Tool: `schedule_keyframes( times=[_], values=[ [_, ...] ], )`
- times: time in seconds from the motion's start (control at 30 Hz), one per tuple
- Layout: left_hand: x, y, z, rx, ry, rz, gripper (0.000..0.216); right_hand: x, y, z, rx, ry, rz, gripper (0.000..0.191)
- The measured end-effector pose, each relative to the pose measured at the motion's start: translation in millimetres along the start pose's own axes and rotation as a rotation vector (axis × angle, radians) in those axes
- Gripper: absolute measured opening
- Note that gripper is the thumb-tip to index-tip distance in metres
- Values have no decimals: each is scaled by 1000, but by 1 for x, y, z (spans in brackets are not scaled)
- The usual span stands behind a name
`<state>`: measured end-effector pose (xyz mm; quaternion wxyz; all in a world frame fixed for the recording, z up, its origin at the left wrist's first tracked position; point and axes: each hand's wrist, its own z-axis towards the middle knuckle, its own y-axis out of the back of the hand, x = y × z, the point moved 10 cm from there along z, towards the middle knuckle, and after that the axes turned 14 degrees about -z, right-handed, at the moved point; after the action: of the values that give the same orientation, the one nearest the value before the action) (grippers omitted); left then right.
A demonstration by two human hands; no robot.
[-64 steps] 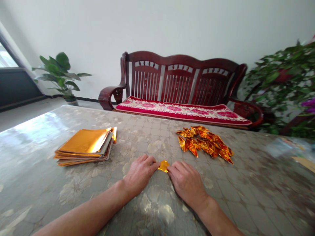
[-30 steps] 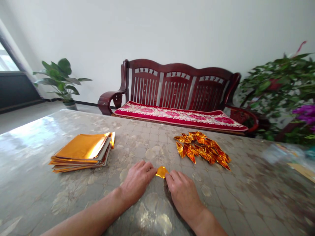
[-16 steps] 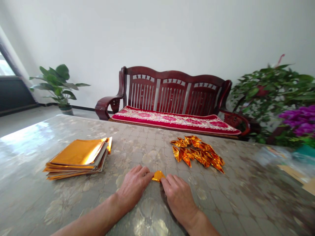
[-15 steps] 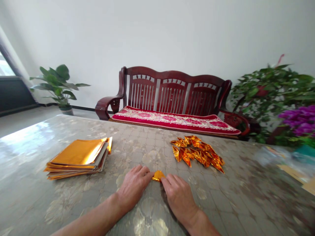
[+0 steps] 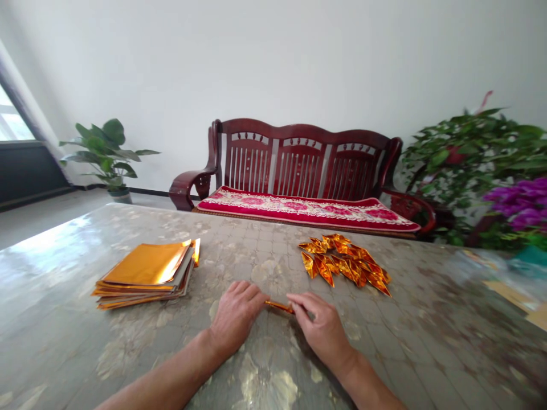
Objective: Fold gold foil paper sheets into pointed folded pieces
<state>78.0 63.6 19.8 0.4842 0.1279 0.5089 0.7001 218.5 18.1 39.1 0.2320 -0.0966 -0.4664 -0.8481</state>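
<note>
Between my hands is a small folded piece of gold foil paper [image 5: 278, 306], now a narrow strip seen nearly edge-on. My left hand [image 5: 240, 312] grips its left end, fingers bent and the tips partly hidden. At its right end, my right hand [image 5: 319, 322] pinches the foil between thumb and fingers. To the left lies a stack of gold foil paper sheets [image 5: 147, 265], some with grey undersides showing. Beyond my right hand, several folded gold foil pieces [image 5: 342, 263] with pointed ends lie in a loose cluster.
The table [image 5: 171, 353] has a patterned, glossy cover. Behind it stands a dark red wooden bench [image 5: 299, 165] with a red floral mat [image 5: 303, 209]. A potted plant [image 5: 106, 145] is at left; purple flowers [image 5: 521, 202] and plastic bags [image 5: 482, 267] are at right.
The gold foil piece has gone from a rounded, wider shape to a thin strip. My right hand has turned and shifted slightly right. The whole view has moved a little.
</note>
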Motion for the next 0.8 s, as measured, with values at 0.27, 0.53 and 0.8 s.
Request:
schedule_keyframes(
  times=[0.27, 0.53, 0.8],
  values=[
    [31, 7, -3, -71, 259, -330, 27, -19, -7, 1, 15, -292, 379, 46],
    [22, -5, -3, 42, 306, -501, 33, -14, -2, 7, -89, -258, 407, 18],
    [7, -5, 0, 70, 212, -472, 31, -23, -5, 4, -95, -380, 390, 22]
  ],
)
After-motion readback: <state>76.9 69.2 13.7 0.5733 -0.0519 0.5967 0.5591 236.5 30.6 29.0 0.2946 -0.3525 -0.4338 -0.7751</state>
